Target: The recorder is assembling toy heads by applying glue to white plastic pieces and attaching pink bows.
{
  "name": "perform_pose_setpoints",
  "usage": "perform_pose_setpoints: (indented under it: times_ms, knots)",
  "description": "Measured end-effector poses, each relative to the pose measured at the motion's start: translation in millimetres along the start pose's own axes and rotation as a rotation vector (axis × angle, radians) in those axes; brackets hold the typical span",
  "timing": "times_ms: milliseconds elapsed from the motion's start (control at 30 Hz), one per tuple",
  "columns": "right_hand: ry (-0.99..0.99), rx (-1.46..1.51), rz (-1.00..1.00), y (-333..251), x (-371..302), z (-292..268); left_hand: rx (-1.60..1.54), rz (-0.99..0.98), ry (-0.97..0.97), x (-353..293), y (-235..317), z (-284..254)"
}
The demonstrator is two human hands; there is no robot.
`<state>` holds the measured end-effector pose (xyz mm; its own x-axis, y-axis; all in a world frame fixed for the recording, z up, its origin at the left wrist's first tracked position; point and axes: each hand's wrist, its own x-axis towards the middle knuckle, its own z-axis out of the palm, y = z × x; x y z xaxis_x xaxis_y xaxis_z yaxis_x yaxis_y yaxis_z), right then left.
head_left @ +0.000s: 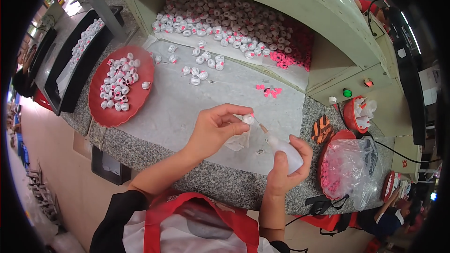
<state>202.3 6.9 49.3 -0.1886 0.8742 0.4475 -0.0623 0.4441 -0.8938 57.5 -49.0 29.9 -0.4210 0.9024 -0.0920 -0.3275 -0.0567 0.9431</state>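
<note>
White piece [248, 120] with a pink bit at its top sits pinched between the thumb and index finger of the left hand [212, 130], above the paper sheet [171, 100] on the counter [136, 141]. The right hand [282, 178] is curled around a squeeze bottle [288, 155], its thin nozzle aimed at the pink bit; whether the tip touches is too small to tell. For a neat job, steady the left pinch low on the piece, keep fingertips clear of the nozzle, and probably press the bottle only lightly, so that little comes out.
</note>
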Motion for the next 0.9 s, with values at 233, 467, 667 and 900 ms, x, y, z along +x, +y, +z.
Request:
perform_pose_setpoints:
  times_ms: [233, 467, 667, 900]
  knots:
    - [-0.09, -0.098, -0.081, -1.9, -14.4, -7.9, -0.284, -0.046, -0.088, -1.8, -9.1, -7.8]
    - [-0.113, -0.086, -0.039, -0.7, -14.3, -9.8, -0.407, -0.169, -0.071, -0.7, -2.3, -4.6]
    - [-0.116, -0.094, -0.05, 0.3, -13.0, -8.5, -0.342, -0.059, -0.078, -1.4, -10.5, -3.6]
    - [-0.129, -0.131, -0.184, 4.4, -9.7, -7.3, -0.158, 0.046, -0.018, -3.5, -9.4, -1.4]
